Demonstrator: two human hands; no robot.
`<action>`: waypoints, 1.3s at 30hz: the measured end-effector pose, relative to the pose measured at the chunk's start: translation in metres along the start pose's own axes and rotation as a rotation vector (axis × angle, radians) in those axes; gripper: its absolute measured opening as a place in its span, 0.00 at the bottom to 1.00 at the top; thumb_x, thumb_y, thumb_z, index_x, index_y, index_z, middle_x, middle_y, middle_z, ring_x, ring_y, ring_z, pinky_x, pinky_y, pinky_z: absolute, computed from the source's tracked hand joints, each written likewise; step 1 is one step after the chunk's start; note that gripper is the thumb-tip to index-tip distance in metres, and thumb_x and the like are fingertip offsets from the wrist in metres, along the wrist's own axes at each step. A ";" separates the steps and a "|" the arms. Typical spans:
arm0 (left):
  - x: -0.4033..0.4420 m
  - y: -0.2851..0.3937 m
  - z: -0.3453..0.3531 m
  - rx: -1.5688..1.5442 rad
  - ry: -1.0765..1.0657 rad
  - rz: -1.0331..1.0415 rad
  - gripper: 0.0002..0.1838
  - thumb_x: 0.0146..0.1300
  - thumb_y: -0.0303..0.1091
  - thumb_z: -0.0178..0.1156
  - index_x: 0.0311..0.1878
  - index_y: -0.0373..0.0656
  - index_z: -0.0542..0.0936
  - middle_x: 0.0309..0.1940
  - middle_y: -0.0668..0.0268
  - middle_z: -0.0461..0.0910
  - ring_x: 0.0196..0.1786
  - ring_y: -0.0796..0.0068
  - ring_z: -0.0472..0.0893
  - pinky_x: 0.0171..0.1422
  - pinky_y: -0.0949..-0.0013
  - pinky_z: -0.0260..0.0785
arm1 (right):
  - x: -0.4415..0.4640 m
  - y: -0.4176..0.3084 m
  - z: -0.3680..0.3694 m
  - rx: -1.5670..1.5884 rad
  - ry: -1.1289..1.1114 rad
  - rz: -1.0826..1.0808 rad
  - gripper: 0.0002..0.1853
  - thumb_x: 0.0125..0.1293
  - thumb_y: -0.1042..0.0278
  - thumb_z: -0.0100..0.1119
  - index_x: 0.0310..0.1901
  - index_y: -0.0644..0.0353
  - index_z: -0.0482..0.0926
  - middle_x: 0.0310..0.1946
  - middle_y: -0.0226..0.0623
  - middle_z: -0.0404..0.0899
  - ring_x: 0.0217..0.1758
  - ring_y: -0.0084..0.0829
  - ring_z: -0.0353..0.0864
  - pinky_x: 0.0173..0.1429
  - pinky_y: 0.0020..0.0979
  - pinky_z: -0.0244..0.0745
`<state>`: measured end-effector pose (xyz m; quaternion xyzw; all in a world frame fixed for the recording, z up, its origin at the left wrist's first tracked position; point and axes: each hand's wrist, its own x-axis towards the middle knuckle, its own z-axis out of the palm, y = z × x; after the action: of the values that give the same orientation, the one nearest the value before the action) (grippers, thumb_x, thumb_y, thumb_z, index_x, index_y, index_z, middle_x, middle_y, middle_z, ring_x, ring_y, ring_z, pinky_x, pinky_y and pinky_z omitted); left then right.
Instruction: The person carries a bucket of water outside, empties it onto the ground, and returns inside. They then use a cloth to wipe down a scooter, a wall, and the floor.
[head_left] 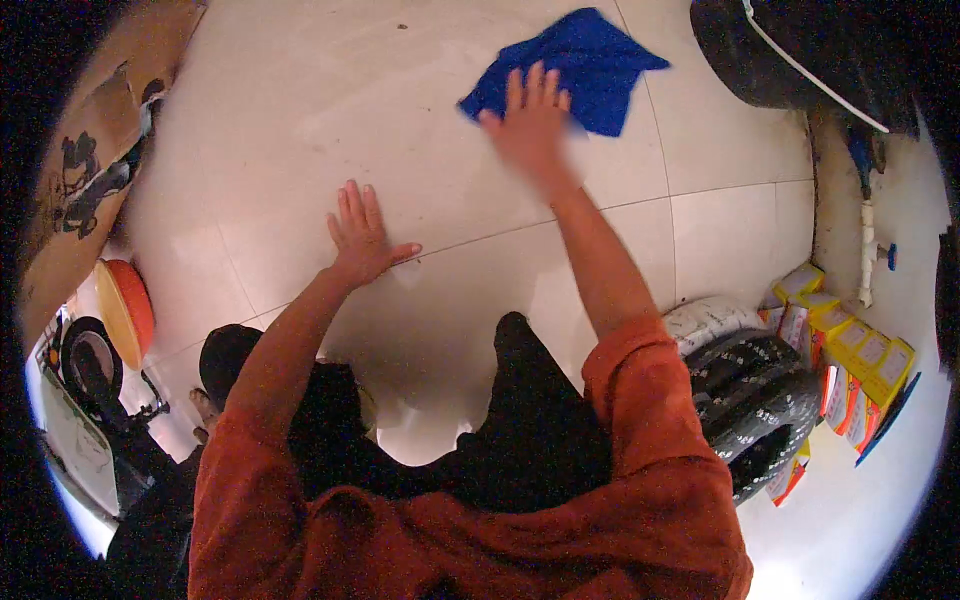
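Note:
A blue cloth (pixel 590 70) lies spread on the tiled floor (pixel 440 160) at the top of the head view. My right hand (pixel 530 125) rests on the cloth's lower left part, fingers apart and pointing away from me; its wrist side is blurred. Lower and to the left, my left hand (pixel 362 235) is flat on the bare tiles with its fingers spread and its thumb out to the right. Nothing is under or in that hand that I can see.
A cardboard box (pixel 90 150) stands at the left, above an orange-rimmed round object (pixel 125 310). Black patterned bundles (pixel 755 400) and yellow boxes (pixel 870 355) sit at the right. A dark object with a white cord (pixel 790 50) is at the upper right, near a pipe (pixel 867 250).

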<state>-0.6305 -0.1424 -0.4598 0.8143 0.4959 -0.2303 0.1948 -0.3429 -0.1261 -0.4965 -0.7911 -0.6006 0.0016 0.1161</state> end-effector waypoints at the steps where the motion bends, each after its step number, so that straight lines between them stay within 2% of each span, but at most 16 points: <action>1: 0.001 -0.002 0.001 0.013 -0.001 0.002 0.66 0.40 0.70 0.57 0.65 0.35 0.30 0.66 0.44 0.23 0.68 0.47 0.24 0.63 0.36 0.26 | -0.012 -0.017 -0.003 0.045 -0.055 -0.055 0.38 0.58 0.40 0.43 0.63 0.59 0.55 0.66 0.50 0.43 0.70 0.50 0.37 0.67 0.53 0.33; 8: -0.004 -0.008 -0.009 -0.010 -0.047 0.069 0.70 0.32 0.69 0.63 0.66 0.35 0.32 0.65 0.43 0.24 0.69 0.46 0.26 0.63 0.34 0.28 | -0.132 -0.072 -0.048 0.175 -0.317 -0.229 0.32 0.55 0.54 0.53 0.62 0.46 0.59 0.67 0.42 0.43 0.69 0.48 0.40 0.64 0.57 0.35; 10: -0.005 -0.021 -0.033 0.026 -0.184 0.177 0.67 0.33 0.68 0.62 0.66 0.34 0.38 0.65 0.39 0.28 0.69 0.44 0.31 0.67 0.42 0.30 | -0.159 -0.087 -0.054 0.197 -0.377 -0.216 0.30 0.55 0.53 0.53 0.61 0.43 0.62 0.67 0.41 0.44 0.69 0.49 0.39 0.63 0.62 0.35; 12: 0.017 -0.050 -0.065 -0.066 -0.432 0.379 0.57 0.41 0.66 0.60 0.67 0.42 0.46 0.67 0.47 0.28 0.70 0.50 0.32 0.69 0.50 0.35 | -0.184 -0.115 -0.055 0.234 -0.433 -0.301 0.29 0.55 0.53 0.54 0.60 0.42 0.63 0.67 0.40 0.44 0.69 0.50 0.38 0.62 0.63 0.35; 13: 0.027 -0.074 -0.077 -0.192 -0.514 0.545 0.42 0.52 0.60 0.54 0.62 0.38 0.59 0.66 0.47 0.43 0.69 0.54 0.45 0.69 0.60 0.44 | -0.196 -0.128 -0.056 0.249 -0.461 -0.351 0.28 0.55 0.52 0.54 0.59 0.41 0.64 0.67 0.40 0.44 0.69 0.50 0.38 0.62 0.64 0.34; 14: 0.026 -0.083 -0.101 -0.284 -0.650 0.501 0.35 0.58 0.57 0.49 0.59 0.37 0.64 0.61 0.49 0.60 0.64 0.56 0.59 0.67 0.59 0.51 | -0.209 -0.145 -0.057 0.287 -0.521 -0.438 0.28 0.54 0.51 0.54 0.59 0.40 0.65 0.67 0.39 0.44 0.69 0.50 0.37 0.63 0.63 0.34; 16: 0.007 -0.111 -0.105 -0.053 -0.331 0.302 0.32 0.61 0.55 0.46 0.58 0.36 0.65 0.57 0.53 0.66 0.59 0.56 0.65 0.65 0.59 0.55 | -0.235 -0.171 -0.047 0.349 -0.602 -0.705 0.28 0.54 0.50 0.54 0.59 0.37 0.64 0.67 0.36 0.46 0.69 0.47 0.40 0.63 0.62 0.38; 19: -0.034 -0.157 -0.099 0.033 -0.207 0.240 0.29 0.61 0.52 0.47 0.57 0.37 0.66 0.55 0.52 0.68 0.58 0.55 0.67 0.62 0.59 0.58 | -0.229 -0.188 -0.026 0.379 -0.565 -0.933 0.29 0.52 0.47 0.54 0.58 0.34 0.64 0.65 0.32 0.51 0.67 0.42 0.48 0.60 0.57 0.46; 24: -0.087 -0.206 -0.070 0.035 -0.519 0.010 0.26 0.61 0.49 0.50 0.51 0.35 0.69 0.48 0.52 0.74 0.50 0.57 0.74 0.55 0.57 0.65 | -0.120 -0.167 -0.016 -0.008 -0.311 -0.691 0.33 0.52 0.47 0.54 0.61 0.34 0.58 0.64 0.33 0.53 0.64 0.43 0.53 0.56 0.57 0.53; 27: -0.099 -0.224 -0.070 0.051 -0.658 -0.151 0.24 0.61 0.49 0.50 0.45 0.32 0.71 0.35 0.55 0.80 0.40 0.63 0.79 0.48 0.58 0.69 | -0.059 -0.099 0.002 -0.095 -0.024 -0.469 0.31 0.56 0.48 0.52 0.62 0.38 0.57 0.64 0.35 0.54 0.66 0.46 0.51 0.55 0.59 0.52; 29: -0.110 -0.233 -0.066 -0.029 -0.633 -0.161 0.24 0.61 0.49 0.49 0.39 0.31 0.72 0.29 0.58 0.80 0.34 0.65 0.80 0.44 0.59 0.70 | -0.042 -0.052 -0.004 -0.112 -0.081 -0.200 0.28 0.60 0.47 0.46 0.62 0.38 0.57 0.64 0.36 0.54 0.64 0.49 0.53 0.59 0.57 0.51; 30: -0.117 -0.232 -0.060 -0.106 -0.630 -0.161 0.24 0.62 0.49 0.48 0.34 0.31 0.73 0.23 0.60 0.81 0.28 0.67 0.81 0.41 0.60 0.71 | -0.050 -0.007 0.018 -0.183 0.073 -0.178 0.28 0.60 0.47 0.46 0.63 0.38 0.57 0.64 0.36 0.54 0.64 0.50 0.53 0.60 0.56 0.51; 32: -0.125 -0.224 -0.044 -0.046 -0.717 -0.037 0.26 0.63 0.49 0.47 0.27 0.31 0.75 0.20 0.62 0.80 0.22 0.70 0.80 0.39 0.62 0.72 | -0.073 0.072 0.041 -0.392 -0.012 -0.084 0.28 0.60 0.46 0.47 0.62 0.38 0.60 0.64 0.37 0.55 0.64 0.51 0.53 0.61 0.54 0.51; 35: -0.122 -0.206 -0.010 -0.145 -0.917 0.077 0.27 0.64 0.49 0.44 0.21 0.33 0.77 0.21 0.61 0.81 0.23 0.71 0.80 0.39 0.64 0.72 | -0.129 0.031 0.017 -0.354 -0.034 0.208 0.26 0.61 0.44 0.44 0.60 0.40 0.62 0.65 0.38 0.51 0.64 0.53 0.52 0.60 0.55 0.51; 38: -0.130 -0.176 -0.026 -0.140 -0.924 0.153 0.28 0.64 0.48 0.42 0.22 0.33 0.78 0.21 0.60 0.81 0.25 0.71 0.81 0.41 0.65 0.72 | -0.185 -0.062 0.011 -0.357 0.143 -0.067 0.23 0.56 0.48 0.51 0.53 0.42 0.70 0.63 0.40 0.56 0.62 0.51 0.56 0.53 0.59 0.55; 39: -0.130 -0.177 -0.037 -0.151 -0.886 0.208 0.28 0.64 0.48 0.41 0.23 0.32 0.78 0.22 0.59 0.81 0.26 0.71 0.82 0.42 0.66 0.73 | -0.202 -0.081 0.037 0.229 0.028 -0.009 0.23 0.52 0.50 0.54 0.52 0.43 0.71 0.62 0.41 0.57 0.61 0.51 0.56 0.52 0.58 0.55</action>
<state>-0.8348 -0.1396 -0.3715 0.6663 0.2958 -0.4987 0.4689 -0.4810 -0.2907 -0.5456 -0.7698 -0.5984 0.0583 0.2140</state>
